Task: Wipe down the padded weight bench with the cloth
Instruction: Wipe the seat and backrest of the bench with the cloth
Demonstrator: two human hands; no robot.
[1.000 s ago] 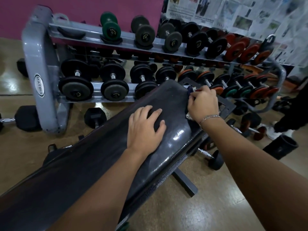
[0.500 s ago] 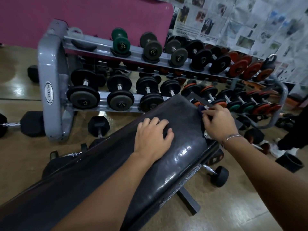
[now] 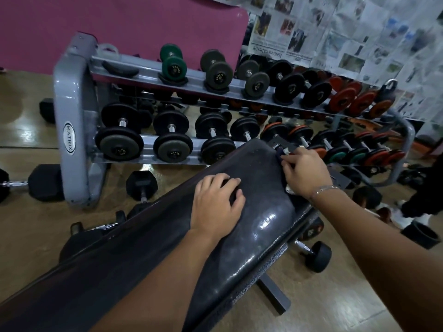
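Observation:
The black padded weight bench [image 3: 259, 226] runs from the lower left up to the centre right. My left hand [image 3: 217, 204] rests palm down on top of the pad, fingers slightly bent. At the pad's far right edge my right hand [image 3: 305, 172] grips a dark cloth [image 3: 280, 153]. Most of the cloth is hidden under that hand; a dark bit shows above the fingers and a pale bit below the palm.
A grey two-tier dumbbell rack [image 3: 72, 121] stands right behind the bench. Loose dumbbells lie on the wooden floor, one at the left [image 3: 44, 182] and one under the bench [image 3: 316, 256]. A person's shoe and leg [image 3: 407, 212] and a black cup [image 3: 420, 236] are at the right.
My right hand with the cloth has slid a little along the bench's far right edge. The left hand has stayed on the pad. The camera has tilted slightly.

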